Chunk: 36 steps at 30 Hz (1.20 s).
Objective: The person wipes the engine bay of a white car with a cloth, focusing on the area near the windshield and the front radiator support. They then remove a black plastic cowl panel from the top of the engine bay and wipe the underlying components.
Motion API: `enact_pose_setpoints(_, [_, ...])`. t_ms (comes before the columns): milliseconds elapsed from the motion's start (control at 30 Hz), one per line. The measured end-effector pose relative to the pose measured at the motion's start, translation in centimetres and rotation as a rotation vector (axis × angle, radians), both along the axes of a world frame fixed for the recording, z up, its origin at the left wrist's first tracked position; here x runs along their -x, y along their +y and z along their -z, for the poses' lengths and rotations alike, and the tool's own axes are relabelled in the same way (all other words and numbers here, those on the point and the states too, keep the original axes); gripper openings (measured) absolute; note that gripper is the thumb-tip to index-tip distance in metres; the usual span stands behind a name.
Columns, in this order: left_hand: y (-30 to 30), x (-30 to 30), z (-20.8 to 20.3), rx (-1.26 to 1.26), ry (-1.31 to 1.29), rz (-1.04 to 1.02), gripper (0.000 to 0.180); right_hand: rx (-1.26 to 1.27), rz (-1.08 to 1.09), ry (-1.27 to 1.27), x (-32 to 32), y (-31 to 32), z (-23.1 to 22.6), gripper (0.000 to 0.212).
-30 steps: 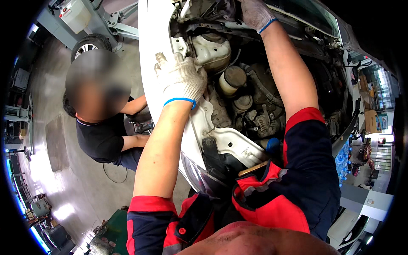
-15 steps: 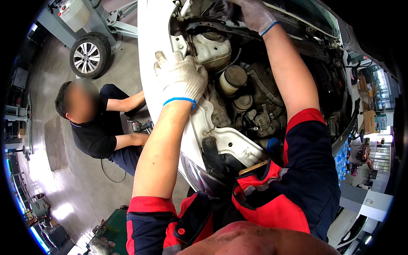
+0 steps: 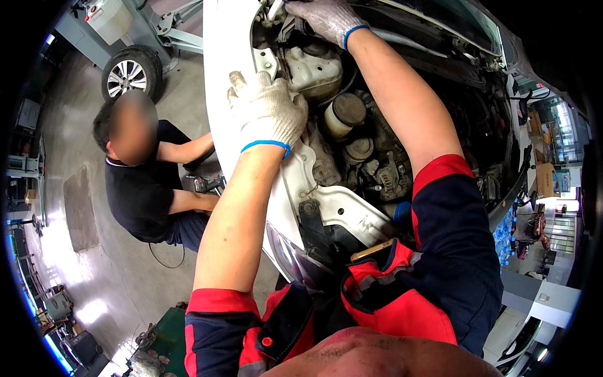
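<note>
My left hand (image 3: 267, 113), fingers slightly apart, lay on the white fender (image 3: 225, 44), my right hand (image 3: 325, 19), clamped or not I couldn't tell, was inboard of its far end, and slipping on smooth paint might have scraped my right forearm (image 3: 407, 94).

I'm getting a bright, mostly sharp view. White glare on the concrete floor (image 3: 93, 312); front fender (image 3: 222, 44) near blown out. Engine bay (image 3: 359, 151) is dimmer, its right side sinking into shadow. I see fisheye bend toward the rim, black corners, and a blur patch over the co-worker's head (image 3: 134, 129).
</note>
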<state>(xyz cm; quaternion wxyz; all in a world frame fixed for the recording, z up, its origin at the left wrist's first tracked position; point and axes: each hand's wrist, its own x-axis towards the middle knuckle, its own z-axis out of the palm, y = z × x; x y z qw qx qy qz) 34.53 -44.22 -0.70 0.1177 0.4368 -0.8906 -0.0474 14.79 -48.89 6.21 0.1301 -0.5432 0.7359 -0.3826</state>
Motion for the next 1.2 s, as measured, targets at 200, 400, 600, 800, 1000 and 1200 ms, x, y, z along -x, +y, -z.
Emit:
enact_pose_setpoints(200, [0.0, -0.2, 0.0, 0.029, -0.009, 0.001, 0.045, -0.064, 0.07, 0.118, 0.8, 0.9, -0.6, 0.031])
enact_pose_setpoints(400, [-0.1, -0.1, 0.3, 0.041, 0.028, 0.009, 0.044, -0.267, 0.165, 0.464, 0.6, 6.1, -4.8, 0.032])
enact_pose_setpoints(600, [0.1, 0.2, 0.0, -0.025, 0.038, -0.009, 0.041, 0.246, -0.182, 1.432, 5.1, 9.2, -3.2, 0.021])
enact_pose_setpoints(800, [-0.2, 0.1, 0.9, 0.019, 0.036, -0.004, 0.041, 0.449, -0.143, 1.423, 4.5, 10.3, -1.6, 0.012])
enact_pose_setpoints(1000, [0.0, 0.1, 0.7, 0.004, 0.058, 0.013, 0.041, 0.479, -0.025, 1.343, 6.1, 9.9, -0.2, 0.016])
enact_pose_setpoints(1200, [0.0, 0.2, 0.6, 0.02, 0.035, -0.006, 0.041, 0.026, 0.261, 0.877, 4.2, 6.6, 1.1, 0.055])
